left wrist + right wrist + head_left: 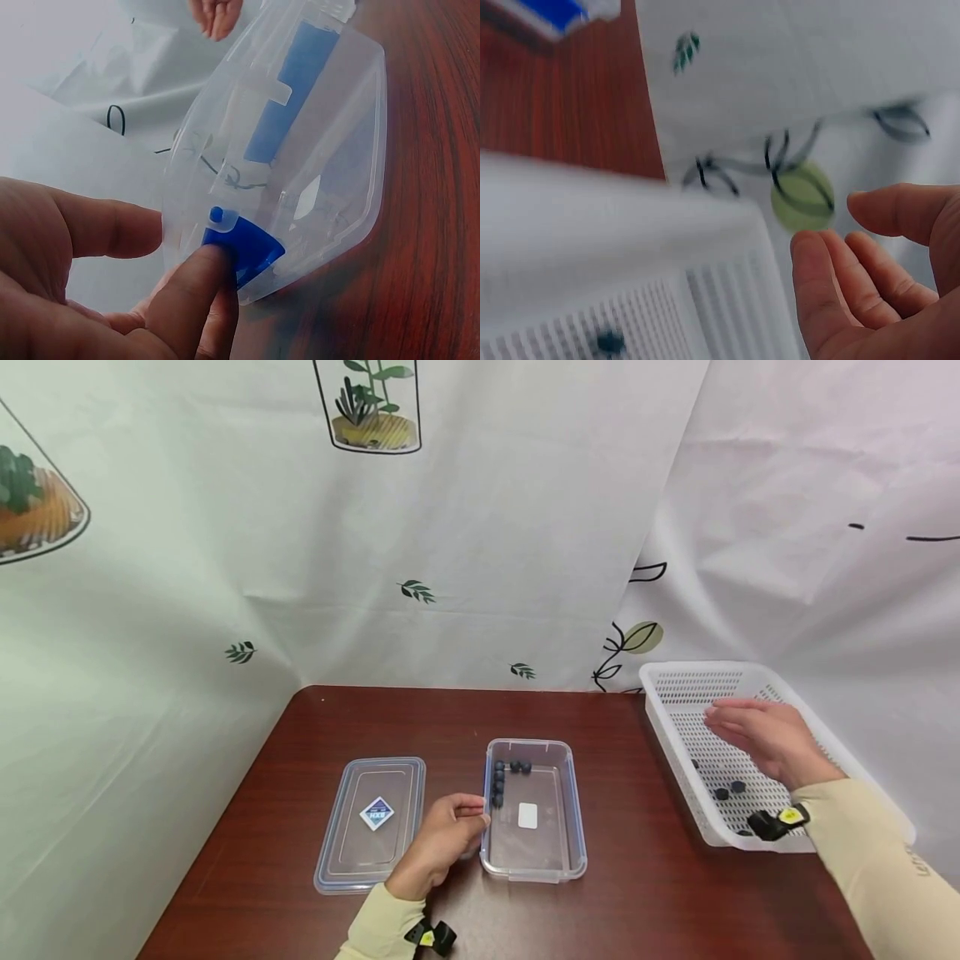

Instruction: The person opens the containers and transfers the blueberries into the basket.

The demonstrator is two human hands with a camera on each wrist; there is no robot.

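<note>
A clear plastic container [540,856] with blue side clips stands on the table. My left hand [442,837] pinches its left rim, thumb at the edge and fingers against the blue clip [247,251]. Several blueberries [498,787] line the container's far left corner, along the left and back walls. My right hand [772,742] hovers over the white perforated basket [667,756] at the right. Its fingers are relaxed, with a gap between thumb and fingertips and nothing held in the right wrist view. A few blueberries [738,786] lie on the basket floor.
Left of the container, a clear lid [360,852] with a diamond-shaped label lies flat on the brown table [247,827]. A white printed curtain [480,527] hangs behind the table's back edge and along the sides.
</note>
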